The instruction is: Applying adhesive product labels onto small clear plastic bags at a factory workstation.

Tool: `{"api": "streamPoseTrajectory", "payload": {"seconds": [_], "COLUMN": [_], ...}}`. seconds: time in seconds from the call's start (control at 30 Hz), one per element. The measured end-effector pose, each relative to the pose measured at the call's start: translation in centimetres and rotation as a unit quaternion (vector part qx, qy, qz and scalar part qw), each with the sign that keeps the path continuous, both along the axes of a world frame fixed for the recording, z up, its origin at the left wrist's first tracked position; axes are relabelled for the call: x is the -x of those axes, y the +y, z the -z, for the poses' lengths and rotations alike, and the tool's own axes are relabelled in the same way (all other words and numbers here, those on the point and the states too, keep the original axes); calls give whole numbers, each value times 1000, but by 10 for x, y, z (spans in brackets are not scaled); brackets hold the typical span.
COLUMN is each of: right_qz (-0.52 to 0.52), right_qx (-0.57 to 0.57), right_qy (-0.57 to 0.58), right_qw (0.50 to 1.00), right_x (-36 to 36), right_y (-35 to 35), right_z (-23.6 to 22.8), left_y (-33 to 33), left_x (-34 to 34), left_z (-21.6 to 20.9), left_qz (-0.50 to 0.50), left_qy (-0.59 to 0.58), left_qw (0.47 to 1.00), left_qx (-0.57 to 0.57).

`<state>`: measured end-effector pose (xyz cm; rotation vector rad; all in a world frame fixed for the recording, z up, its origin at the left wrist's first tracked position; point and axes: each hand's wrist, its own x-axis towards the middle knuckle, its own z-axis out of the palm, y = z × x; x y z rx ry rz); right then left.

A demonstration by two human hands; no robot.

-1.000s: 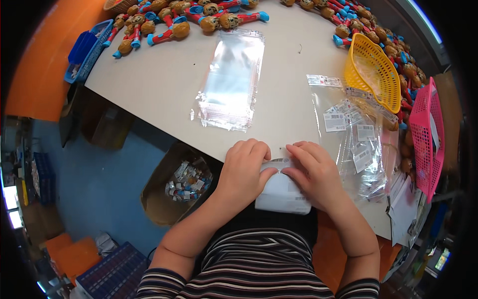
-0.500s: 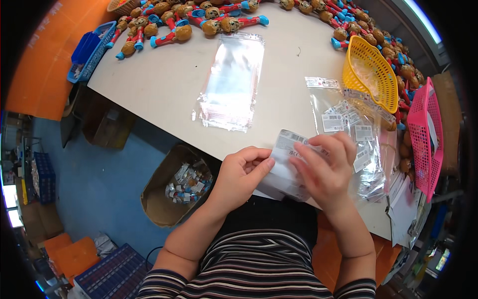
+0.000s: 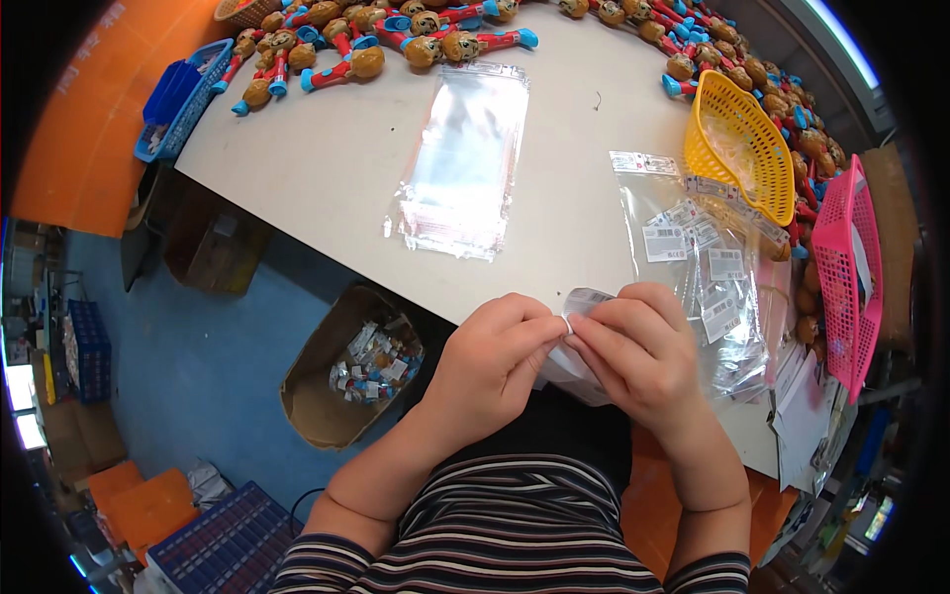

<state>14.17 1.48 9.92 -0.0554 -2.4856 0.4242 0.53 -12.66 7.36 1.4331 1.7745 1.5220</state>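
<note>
Over the table's near edge, my left hand (image 3: 495, 356) and my right hand (image 3: 643, 358) meet, fingertips pinched together at a white sheet of printed labels (image 3: 574, 374). The sheet is bent, and my fingers hide much of it. Whether a single label is peeled up between the fingertips is too small to make out. Right of my right hand lie clear plastic bags (image 3: 641, 203) with several white barcode labels (image 3: 721, 317) on or in them. Farther off, left of centre, a stack of clear bags (image 3: 465, 148) lies flat and shiny.
Several red-and-blue figures with brown heads (image 3: 361, 63) are piled along the far edge and far right. A yellow basket (image 3: 700, 148) and a pink basket (image 3: 836, 307) stand at right, a blue basket (image 3: 183, 119) far left. Below left, an open carton (image 3: 307, 396) holds small packets.
My right hand has moved left and closed its fingers beside my left fingertips. The label sheet has tilted and is now largely covered by my hands.
</note>
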Motion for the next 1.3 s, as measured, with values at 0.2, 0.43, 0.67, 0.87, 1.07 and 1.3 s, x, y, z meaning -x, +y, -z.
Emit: {"api": "streamPoseTrajectory", "payload": {"seconds": [0.2, 0.43, 0.67, 0.87, 1.07, 1.3], "right_qz": [-19, -6, 25, 9, -32, -48], "right_qx": [-36, -91, 4, 85, 171, 225], "right_qy": [2, 7, 31, -6, -8, -19], "right_qw": [999, 996, 999, 996, 985, 973], "right_x": [1, 1, 2, 1, 2, 2], "right_y": [0, -3, 0, -1, 9, 11], "right_z": [-5, -4, 8, 4, 5, 4], "left_y": [1, 1, 0, 0, -2, -4], "left_x": [1, -6, -12, -11, -8, -6], "left_z": [1, 1, -3, -2, -1, -2], "left_qz": [-1, -7, -40, -52, -23, -2], "left_qy": [78, 62, -69, -99, -79, -103], "left_qw": [996, 997, 996, 993, 996, 994], "left_qx": [-35, -34, 26, 38, 20, 34]}}
